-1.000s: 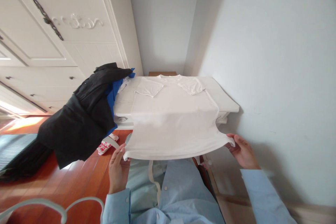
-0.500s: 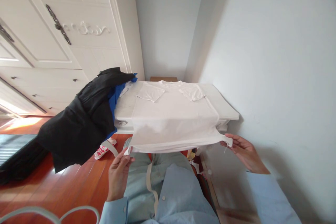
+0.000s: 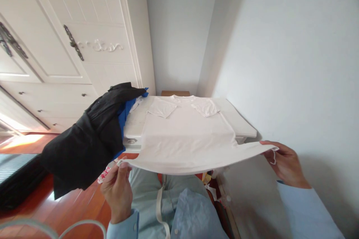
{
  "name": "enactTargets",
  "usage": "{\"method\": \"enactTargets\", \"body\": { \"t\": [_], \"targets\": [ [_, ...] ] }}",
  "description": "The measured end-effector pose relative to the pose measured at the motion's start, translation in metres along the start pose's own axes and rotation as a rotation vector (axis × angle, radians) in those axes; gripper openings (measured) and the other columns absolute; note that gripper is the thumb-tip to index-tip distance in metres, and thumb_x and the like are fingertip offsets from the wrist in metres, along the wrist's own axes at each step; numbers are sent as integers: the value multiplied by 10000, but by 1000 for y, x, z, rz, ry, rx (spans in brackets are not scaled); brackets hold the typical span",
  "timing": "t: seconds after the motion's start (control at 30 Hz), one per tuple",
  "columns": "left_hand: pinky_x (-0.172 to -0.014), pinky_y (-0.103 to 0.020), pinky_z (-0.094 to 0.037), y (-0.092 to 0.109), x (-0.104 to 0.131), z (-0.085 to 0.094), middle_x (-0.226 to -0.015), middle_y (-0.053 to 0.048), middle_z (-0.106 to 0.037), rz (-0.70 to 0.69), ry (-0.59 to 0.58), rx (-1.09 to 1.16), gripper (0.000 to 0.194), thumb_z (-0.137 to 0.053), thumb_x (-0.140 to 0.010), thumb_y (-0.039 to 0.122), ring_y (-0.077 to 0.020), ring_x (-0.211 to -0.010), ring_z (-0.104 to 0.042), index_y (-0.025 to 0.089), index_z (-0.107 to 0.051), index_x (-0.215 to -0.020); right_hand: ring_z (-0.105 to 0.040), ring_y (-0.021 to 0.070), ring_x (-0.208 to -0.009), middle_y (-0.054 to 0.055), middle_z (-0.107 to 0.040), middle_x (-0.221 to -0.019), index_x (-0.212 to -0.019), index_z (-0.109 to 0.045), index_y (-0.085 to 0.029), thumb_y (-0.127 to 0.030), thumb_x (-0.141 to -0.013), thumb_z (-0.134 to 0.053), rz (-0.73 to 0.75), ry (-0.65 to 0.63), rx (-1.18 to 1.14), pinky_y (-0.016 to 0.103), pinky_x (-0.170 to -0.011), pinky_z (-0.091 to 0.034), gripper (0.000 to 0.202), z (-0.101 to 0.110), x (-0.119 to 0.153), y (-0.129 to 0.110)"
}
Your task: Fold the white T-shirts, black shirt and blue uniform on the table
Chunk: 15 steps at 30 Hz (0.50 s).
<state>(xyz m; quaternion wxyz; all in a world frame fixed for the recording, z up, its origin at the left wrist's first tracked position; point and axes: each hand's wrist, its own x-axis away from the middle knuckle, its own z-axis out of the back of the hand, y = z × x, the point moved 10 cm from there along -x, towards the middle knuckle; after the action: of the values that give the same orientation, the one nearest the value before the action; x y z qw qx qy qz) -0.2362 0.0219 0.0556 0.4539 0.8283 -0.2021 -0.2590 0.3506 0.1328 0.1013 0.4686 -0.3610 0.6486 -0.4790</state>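
Left hand point(image 3: 119, 188) and right hand point(image 3: 288, 164) have spread wider, pinching a white fabric T-shirt point(image 3: 186, 134) by its hem.
Sleeves point(image 3: 162, 108) lie folded in mid-frame; the rest unfolded.

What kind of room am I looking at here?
Probably a bedroom or dressing area in a home. A white wardrobe with ornate handles stands at the left, the floor is reddish wood, and a white T-shirt lies spread over a white table.

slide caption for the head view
Left hand and right hand hold a white T-shirt by opposite ends of its hem.
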Motion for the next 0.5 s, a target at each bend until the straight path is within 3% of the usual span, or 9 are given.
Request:
{"method": "enactTargets", "body": {
  "t": [0.13,0.23,0.33,0.5],
  "targets": [
    [-806,-306,-508,48,-25,-39,-795,7,-635,-336,119,-198,251,-808,-763,418,-160,-806,-592,194,-699,-738,-559,116,-619,26,-674,-814,-741,-801,-249,-493,-488,-969,164,-46,-22,225,-514,-484,390,-27,-26,-39],
    [-849,-321,-503,70,-47,-69,-818,3,-645,-478,185,-176,241,-820,-753,404,-173,-859,-609,191,-709,-761,-577,128,-726,35,-654,-883,-733,-791,-216,-508,-545,-944,272,-106,-50,210,-574,-485,379,-51,-44,-63],
    [-794,-278,-482,76,-70,-98,-777,20,-630,-485,153,-72,240,-816,-772,385,-134,-785,-590,170,-710,-760,-616,157,-860,38,-686,-940,-781,-788,-226,-515,-617,-914,274,-128,-123,224,-698,-515,355,-66,-64,-73],
    [-660,-238,-429,74,-103,-131,-708,36,-640,-405,89,-7,293,-835,-753,394,-88,-650,-521,132,-746,-848,-595,130,-718,14,-710,-816,-766,-767,-239,-514,-584,-928,197,-72,-218,213,-606,-480,367,-68,-101,-71]
  ]
}}
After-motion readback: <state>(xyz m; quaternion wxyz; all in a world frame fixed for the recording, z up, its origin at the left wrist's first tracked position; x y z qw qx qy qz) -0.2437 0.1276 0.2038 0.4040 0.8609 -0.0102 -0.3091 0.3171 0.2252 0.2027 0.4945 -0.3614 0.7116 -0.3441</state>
